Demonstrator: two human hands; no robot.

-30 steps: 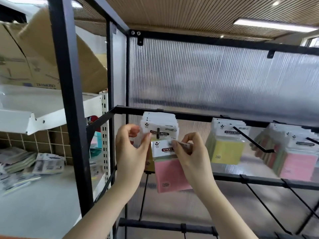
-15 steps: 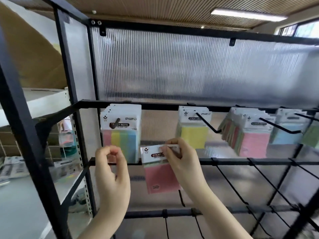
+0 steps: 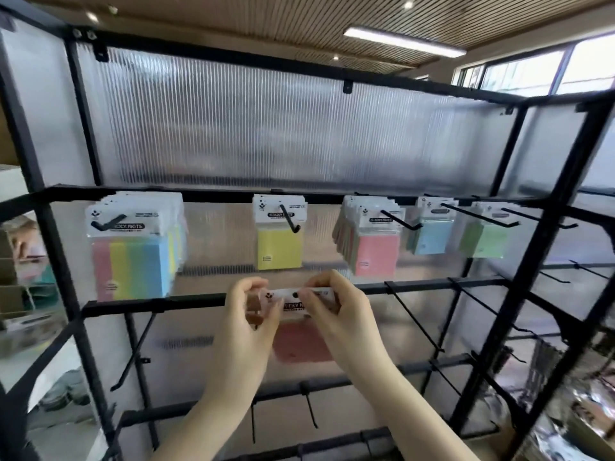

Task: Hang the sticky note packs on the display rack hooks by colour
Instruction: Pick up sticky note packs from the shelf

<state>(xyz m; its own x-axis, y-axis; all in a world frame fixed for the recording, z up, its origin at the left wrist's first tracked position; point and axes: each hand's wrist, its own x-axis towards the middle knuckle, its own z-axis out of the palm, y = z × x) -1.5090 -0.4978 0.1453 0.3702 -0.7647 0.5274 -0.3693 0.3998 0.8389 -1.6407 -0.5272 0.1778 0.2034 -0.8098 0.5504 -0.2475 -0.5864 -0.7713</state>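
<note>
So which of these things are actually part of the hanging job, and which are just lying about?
Part of the job:
- pink pack, held by the left hand and right hand
- pink packs hook
- multicolour packs, yellow packs, blue packs, green packs
- black rack

Just lying about:
- boxes at far left
- ceiling light

Above you: hanging pink packs (image 3: 372, 242) and yellow packs (image 3: 279, 239) crowd the top rail.
Between them: your open gap.
Right: bare hooks (image 3: 412, 321) jut outward.
</note>
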